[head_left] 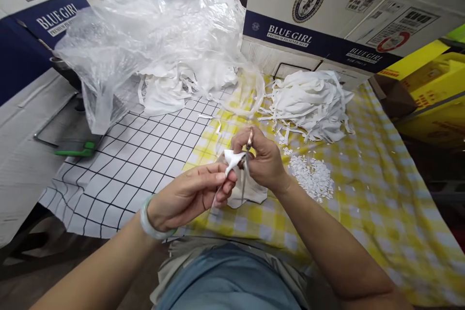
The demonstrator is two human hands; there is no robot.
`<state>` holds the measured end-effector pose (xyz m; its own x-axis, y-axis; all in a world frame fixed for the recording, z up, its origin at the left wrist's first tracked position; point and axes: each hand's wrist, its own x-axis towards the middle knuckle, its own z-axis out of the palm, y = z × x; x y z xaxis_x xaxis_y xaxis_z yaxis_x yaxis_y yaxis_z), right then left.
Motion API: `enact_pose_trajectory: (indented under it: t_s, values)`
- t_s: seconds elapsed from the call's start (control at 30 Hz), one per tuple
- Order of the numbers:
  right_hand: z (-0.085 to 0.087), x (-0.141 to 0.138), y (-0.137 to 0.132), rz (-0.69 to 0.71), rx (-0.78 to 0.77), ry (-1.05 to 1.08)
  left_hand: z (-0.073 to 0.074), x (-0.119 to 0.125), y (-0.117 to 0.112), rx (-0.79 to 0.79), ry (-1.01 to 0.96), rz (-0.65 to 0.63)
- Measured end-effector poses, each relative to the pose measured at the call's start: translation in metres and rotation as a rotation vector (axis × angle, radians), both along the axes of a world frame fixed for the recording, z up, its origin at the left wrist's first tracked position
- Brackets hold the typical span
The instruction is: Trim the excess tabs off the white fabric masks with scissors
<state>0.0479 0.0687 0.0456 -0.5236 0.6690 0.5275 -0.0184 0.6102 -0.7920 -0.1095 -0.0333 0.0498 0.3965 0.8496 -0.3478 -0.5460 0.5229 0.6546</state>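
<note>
Left hand (198,186): thumb and fingers were pinched closed on the white cloth (231,159), fingertips toward the right hand.
Right hand (267,157): fingers were curled around a slim metal tool (250,139), its upper end standing above the knuckles; whether its blades were parted could not be told.
White cloth: it lay between the two hands, its lower end in the left fingertips and its folded top rising above them, just beside the right fingers.
Lower fabric (256,194): more white material showed beneath the hands; whether it joined the pinched piece was hidden.
White scraps (312,177): these formed a loose heap beyond the right wrist, apart from the grip, with strays scattered around.
Strapped pile (308,101): white pieces with narrow strips lay heaped behind the scraps.
Clear plastic bag (163,24): it sprawled farther back on the left, partly over other white pieces (165,89).
Yellow checked cloth (381,223): it was spread under the hands, scraps and strapped pile.
Bangle (146,220): it circled the left wrist.
</note>
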Motion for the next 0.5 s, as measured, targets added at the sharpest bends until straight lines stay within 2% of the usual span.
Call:
enact_pose_trajectory:
  t_s: [0.2,0.37,0.43,0.5]
  values:
    - [-0.015,0.019,-0.012,-0.192,-0.112,-0.038,-0.001,0.007,-0.010,0.132,0.328,0.130]
    - [-0.029,0.015,-0.031,-0.263,-0.251,-0.040,-0.003,0.004,-0.012,0.198,0.433,-0.042]
    - [-0.033,0.015,-0.035,-0.321,-0.247,-0.006,-0.002,0.005,-0.010,0.279,0.504,0.029]
    - [-0.038,0.015,-0.039,-0.375,-0.219,0.025,-0.001,0.009,-0.007,0.387,0.552,0.200]
